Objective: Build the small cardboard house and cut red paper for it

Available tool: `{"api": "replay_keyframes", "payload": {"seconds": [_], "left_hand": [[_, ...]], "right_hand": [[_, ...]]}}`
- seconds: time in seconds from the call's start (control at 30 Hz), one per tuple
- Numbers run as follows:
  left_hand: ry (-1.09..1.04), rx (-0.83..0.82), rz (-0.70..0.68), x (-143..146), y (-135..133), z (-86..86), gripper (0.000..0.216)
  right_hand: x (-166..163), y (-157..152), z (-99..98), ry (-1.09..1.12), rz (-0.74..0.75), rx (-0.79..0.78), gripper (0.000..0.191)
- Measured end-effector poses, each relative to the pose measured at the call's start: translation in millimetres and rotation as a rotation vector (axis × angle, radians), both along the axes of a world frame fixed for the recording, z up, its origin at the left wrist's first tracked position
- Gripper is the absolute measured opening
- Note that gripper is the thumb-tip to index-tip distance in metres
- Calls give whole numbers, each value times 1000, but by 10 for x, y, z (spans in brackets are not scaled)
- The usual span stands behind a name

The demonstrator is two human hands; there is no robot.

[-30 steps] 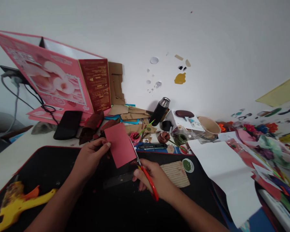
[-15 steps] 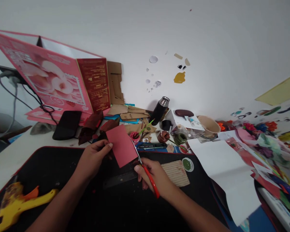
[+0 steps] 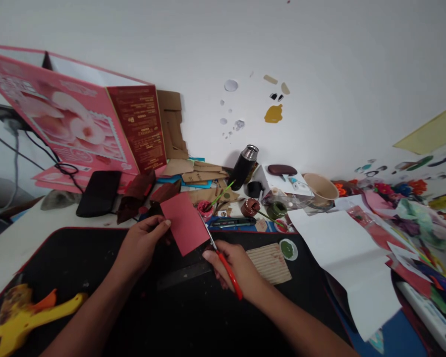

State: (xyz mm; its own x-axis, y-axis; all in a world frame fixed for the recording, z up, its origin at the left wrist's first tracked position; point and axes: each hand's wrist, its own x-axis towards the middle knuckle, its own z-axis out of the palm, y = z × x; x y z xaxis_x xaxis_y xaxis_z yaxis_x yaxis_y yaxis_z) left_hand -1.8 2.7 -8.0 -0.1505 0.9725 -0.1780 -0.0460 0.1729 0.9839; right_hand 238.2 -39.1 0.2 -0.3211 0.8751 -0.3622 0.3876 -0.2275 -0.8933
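Observation:
Pinched between the thumb and fingers of my left hand [image 3: 146, 243] is the left edge of a red-pink sheet of paper [image 3: 185, 223], held up tilted above the black mat [image 3: 134, 317]. My right hand [image 3: 234, 265] grips a pair of scissors [image 3: 228, 271] with red-orange handles. Their blades lie along the paper's right edge, pointing up and away; whether they are fully closed is hard to see. Under the hands, a ruler [image 3: 182, 275] rests on the mat, partly hidden by my right hand.
A yellow glue gun [image 3: 33, 317] lies at left, near a black phone [image 3: 98, 193]. Behind stand a pink box [image 3: 82, 129], a black flask [image 3: 244, 167] and small paint jars [image 3: 250, 207]. Corrugated cardboard [image 3: 270, 263], a green paint lid [image 3: 288, 249] and white paper [image 3: 342, 258] are to the right.
My view has shifted slightly, so the scene sits a little further left and higher. Both hands keep the same hold on the paper and scissors.

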Motion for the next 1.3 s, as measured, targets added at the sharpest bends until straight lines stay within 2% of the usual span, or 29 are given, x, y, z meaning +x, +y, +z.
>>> {"api": "replay_keyframes", "payload": {"seconds": [0.5, 0.87, 1.03, 1.17, 1.3], "left_hand": [[-2, -27, 1, 22, 13, -24, 46], [0, -29, 8, 43, 23, -14, 38], [9, -28, -12, 16, 25, -77, 34], [3, -27, 3, 5, 25, -102, 33], [15, -32, 9, 20, 21, -47, 38]], "right_hand": [[9, -9, -124, -63, -15, 46, 46], [3, -6, -172, -122, 16, 203, 40], [0, 22, -173, -162, 25, 297, 37], [-11, 25, -149, -182, 34, 315, 36], [-9, 6, -162, -177, 30, 327, 37]]}}
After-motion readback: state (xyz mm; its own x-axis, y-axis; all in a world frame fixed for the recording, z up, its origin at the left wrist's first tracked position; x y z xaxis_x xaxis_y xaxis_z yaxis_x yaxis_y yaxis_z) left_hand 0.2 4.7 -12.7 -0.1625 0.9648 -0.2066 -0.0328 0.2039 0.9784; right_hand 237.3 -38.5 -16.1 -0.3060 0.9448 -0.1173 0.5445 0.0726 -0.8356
